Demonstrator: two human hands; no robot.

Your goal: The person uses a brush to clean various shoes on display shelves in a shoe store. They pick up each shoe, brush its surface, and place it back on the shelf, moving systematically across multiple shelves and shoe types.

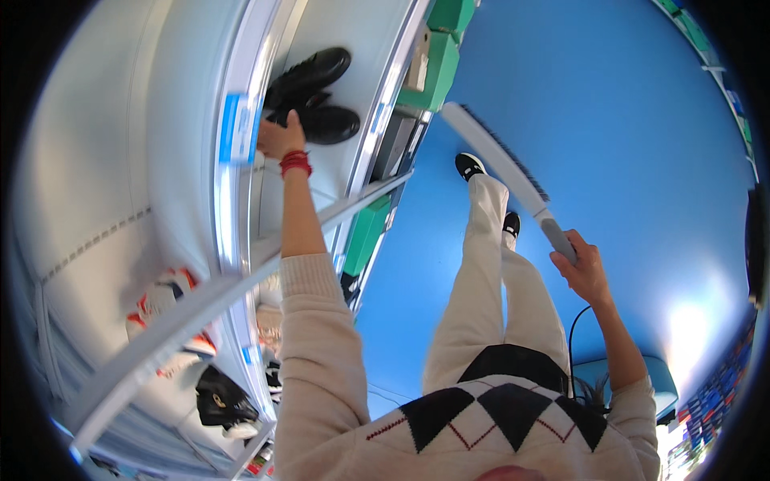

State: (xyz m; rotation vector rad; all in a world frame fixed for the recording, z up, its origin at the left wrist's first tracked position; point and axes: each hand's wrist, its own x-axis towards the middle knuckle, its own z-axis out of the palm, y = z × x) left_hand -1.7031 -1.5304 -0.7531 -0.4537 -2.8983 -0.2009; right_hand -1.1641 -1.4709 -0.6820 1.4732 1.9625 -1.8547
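My left hand, a red bracelet at its wrist, reaches onto a white display shelf. It is at the heel end of a pair of glossy black shoes, with the thumb against the nearer shoe. The fingers are partly hidden by the upper shelf's edge, so I cannot tell whether they grip it. In my right hand is the grey handle of a long white bench brush with dark bristles. The brush is held out over the blue floor, its head angled towards the shelving.
Green shoeboxes and a dark box stand on the lower level. A slanted metal shelf support crosses below my left arm. White-and-orange sneakers and a black bag-like item sit on the upper shelf. A blue seat is behind me at right.
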